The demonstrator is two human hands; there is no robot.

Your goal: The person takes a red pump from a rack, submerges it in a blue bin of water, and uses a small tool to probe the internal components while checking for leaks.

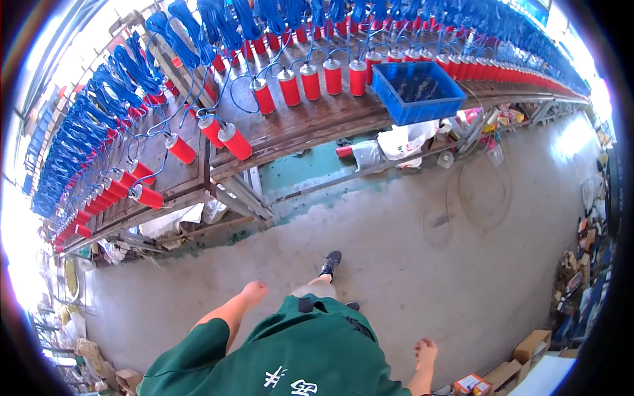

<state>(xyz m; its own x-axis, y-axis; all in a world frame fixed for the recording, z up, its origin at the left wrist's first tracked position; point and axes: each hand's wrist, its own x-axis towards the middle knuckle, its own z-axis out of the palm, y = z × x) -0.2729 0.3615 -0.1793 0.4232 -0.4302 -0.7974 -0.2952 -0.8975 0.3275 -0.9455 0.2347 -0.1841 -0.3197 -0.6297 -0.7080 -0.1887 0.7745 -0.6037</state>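
Note:
My left hand point(254, 292) hangs in front of my body over the concrete floor, its fingers curled in and nothing seen in it. To my right, lower in the view, my right hand point(426, 352) holds nothing visible; its fingers are loosely bent and a little apart. Neither hand touches anything. Ahead, red cylinders point(288, 87) with silvery ends and blue cables stand in long rows on a wooden workbench point(277, 135). Some cylinders point(234, 141) tilt over the bench's near edge. Bundles of coiled blue cable point(218, 23) hang above them.
A blue plastic crate point(422, 113) sits at the bench edge. White bags point(403, 142) lie beneath the bench. A loop of thin hose or wire point(485, 198) lies on the floor point(396, 231). Cardboard boxes point(531, 346) stand at the lower right, and clutter lines both sides.

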